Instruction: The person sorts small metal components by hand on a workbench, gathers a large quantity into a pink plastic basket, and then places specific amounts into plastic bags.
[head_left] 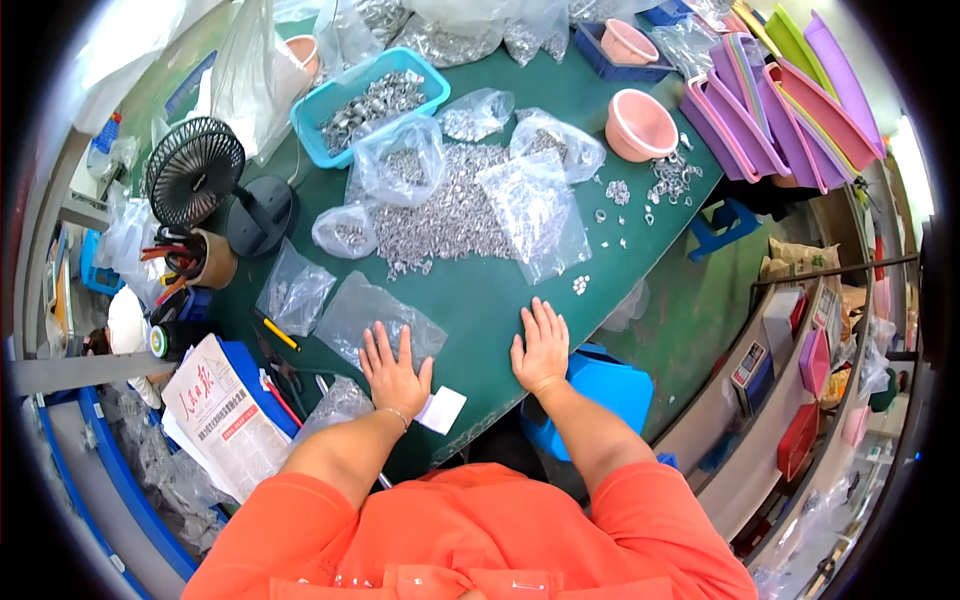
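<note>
My left hand (394, 374) lies flat, fingers apart, partly over a clear plastic bag (355, 315) on the green table (470, 350). A small white card (441, 410) lies beside its wrist. My right hand (541, 346) rests palm down near the table's front edge, fingers stretched out, holding nothing. Beyond both hands spreads a heap of small silvery metal parts (440, 225). Clear bags, one lying flat (540, 225) and one standing open (402, 165), sit on and around the heap. A little cluster of parts (580, 285) lies ahead of my right hand.
A turquoise basin (437, 88) of metal parts stands at the back left, near a black fan (195, 172). Toward the right are a pink bowl (640, 125), loose rings (675, 178) and stacked purple trays (735, 130). A yellow-and-black cutter (276, 330) and newspaper (228, 410) lie left.
</note>
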